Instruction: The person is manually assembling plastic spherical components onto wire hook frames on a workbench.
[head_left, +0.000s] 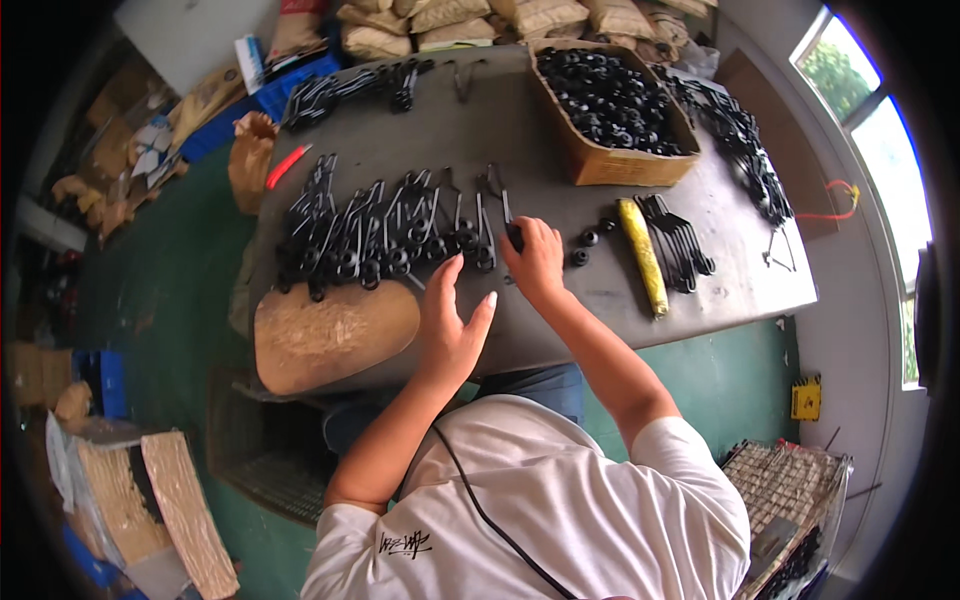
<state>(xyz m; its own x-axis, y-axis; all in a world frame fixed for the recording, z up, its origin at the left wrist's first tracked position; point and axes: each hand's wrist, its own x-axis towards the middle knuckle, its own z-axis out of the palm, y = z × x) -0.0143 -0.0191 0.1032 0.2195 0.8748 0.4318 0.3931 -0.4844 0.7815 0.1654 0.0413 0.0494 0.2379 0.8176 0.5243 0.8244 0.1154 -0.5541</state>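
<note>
I work at a grey table (520,140) above a green floor (180,260); at upper right a cardboard box (620,165) holds black rings. My left hand (450,320) hovers open at centre near the table's front edge. My right hand (537,258) pinches a black clip (512,235) at the end of the clip row (380,235), with bare tabletop right of it.

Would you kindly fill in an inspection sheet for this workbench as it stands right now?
Surface: grey table, worn bare patch at its left near corner.
Job's things: row of black wire clips with round black rings; three loose rings; cardboard box of rings.
Clutter: yellow roll, black wire bundle, red-handled tool, paper bag.
Grippers: right hand pinches the last clip in the row; left hand open, just beneath the row.
Cables: black cord down the shirt; orange cord by the window.
Surroundings: green floor, sacks, boxes, wire rack.
</note>
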